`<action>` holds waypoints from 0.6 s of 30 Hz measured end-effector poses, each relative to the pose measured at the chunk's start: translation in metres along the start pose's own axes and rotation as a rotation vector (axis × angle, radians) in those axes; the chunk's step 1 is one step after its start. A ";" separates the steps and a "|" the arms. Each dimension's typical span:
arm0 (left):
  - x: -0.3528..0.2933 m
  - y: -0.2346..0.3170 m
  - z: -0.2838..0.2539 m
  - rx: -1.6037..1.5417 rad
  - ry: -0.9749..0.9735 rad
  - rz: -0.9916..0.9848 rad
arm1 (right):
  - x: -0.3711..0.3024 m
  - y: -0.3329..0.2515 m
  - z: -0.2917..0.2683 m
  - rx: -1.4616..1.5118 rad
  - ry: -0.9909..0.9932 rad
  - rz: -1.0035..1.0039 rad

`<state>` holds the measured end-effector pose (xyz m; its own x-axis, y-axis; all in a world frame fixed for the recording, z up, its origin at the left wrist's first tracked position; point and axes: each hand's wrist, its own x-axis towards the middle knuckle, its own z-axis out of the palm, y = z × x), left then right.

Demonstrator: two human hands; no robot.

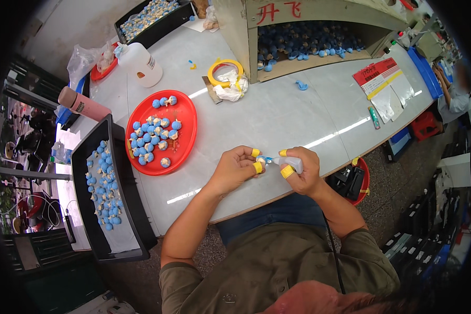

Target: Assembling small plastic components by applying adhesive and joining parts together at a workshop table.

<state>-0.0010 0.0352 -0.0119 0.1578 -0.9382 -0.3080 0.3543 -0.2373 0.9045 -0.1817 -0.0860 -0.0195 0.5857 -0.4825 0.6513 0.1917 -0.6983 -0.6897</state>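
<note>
My left hand (235, 168) pinches a small blue and cream piece (262, 160) between thumb and fingers, low over the grey table. In my right hand (307, 175) is a small translucent squeeze bottle (294, 164), tipped sideways. Its narrow nozzle points at the piece; I cannot tell whether the two touch. Yellow tape wraps thumb and fingertips on both hands. To the left of my hands, a round red tray (186, 144) carries several blue and cream balls (155, 138).
At the left, a black bin (147, 230) has many similar pieces on white lining. Behind the tray stand a white jug (141, 68) and a pink bottle (86, 104). Yellow tape rolls (214, 67) lie by a wooden shelf (251, 42) of blue pieces. Papers (384, 86) lie right.
</note>
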 end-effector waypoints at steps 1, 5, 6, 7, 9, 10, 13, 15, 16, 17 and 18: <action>-0.001 0.003 0.002 -0.018 0.022 -0.022 | 0.001 -0.001 0.000 -0.003 0.005 0.002; -0.001 0.007 0.003 -0.064 0.071 -0.062 | 0.005 -0.007 0.001 -0.138 0.013 -0.144; -0.001 0.008 0.003 -0.059 0.066 -0.065 | 0.005 -0.008 0.001 -0.190 0.006 -0.203; -0.001 0.009 0.003 -0.068 0.082 -0.070 | 0.005 -0.009 0.001 -0.194 0.012 -0.200; -0.001 0.010 0.003 -0.073 0.092 -0.080 | 0.004 -0.011 0.001 -0.244 -0.023 -0.229; -0.002 0.010 0.003 -0.077 0.101 -0.077 | 0.004 -0.012 0.001 -0.246 -0.018 -0.226; -0.002 0.009 0.003 -0.080 0.108 -0.067 | 0.004 -0.012 0.001 -0.252 -0.024 -0.234; -0.001 0.009 0.003 -0.080 0.109 -0.059 | 0.003 -0.013 0.000 -0.223 -0.025 -0.250; -0.001 0.009 0.004 -0.077 0.109 -0.058 | 0.002 -0.013 0.000 -0.224 -0.021 -0.247; -0.001 0.009 0.004 -0.074 0.109 -0.057 | 0.003 -0.012 -0.001 -0.221 -0.008 -0.246; -0.001 0.009 0.004 -0.071 0.107 -0.060 | 0.003 -0.012 -0.001 -0.219 0.005 -0.245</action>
<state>-0.0014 0.0331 -0.0022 0.2304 -0.8897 -0.3942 0.4302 -0.2702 0.8613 -0.1829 -0.0795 -0.0096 0.5394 -0.2886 0.7911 0.1523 -0.8905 -0.4287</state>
